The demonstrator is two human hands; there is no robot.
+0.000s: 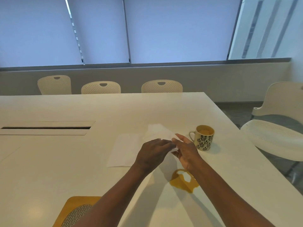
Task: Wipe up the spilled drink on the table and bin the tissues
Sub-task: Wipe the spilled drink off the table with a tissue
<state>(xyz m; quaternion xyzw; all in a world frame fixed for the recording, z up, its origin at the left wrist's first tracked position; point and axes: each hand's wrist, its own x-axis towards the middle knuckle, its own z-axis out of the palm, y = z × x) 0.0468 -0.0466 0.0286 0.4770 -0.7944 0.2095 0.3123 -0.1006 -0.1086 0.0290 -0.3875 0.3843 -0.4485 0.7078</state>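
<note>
On the table (65, 161), the spill (183, 181) lies before the mug (204, 138).

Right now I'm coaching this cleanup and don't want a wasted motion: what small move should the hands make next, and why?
Probably bring the tissue back and down onto the spill. Both the left hand and the right hand hold it above the table, beyond the brown puddle, which lies unwiped beneath the right forearm. The mug stands clear of that path.
</note>
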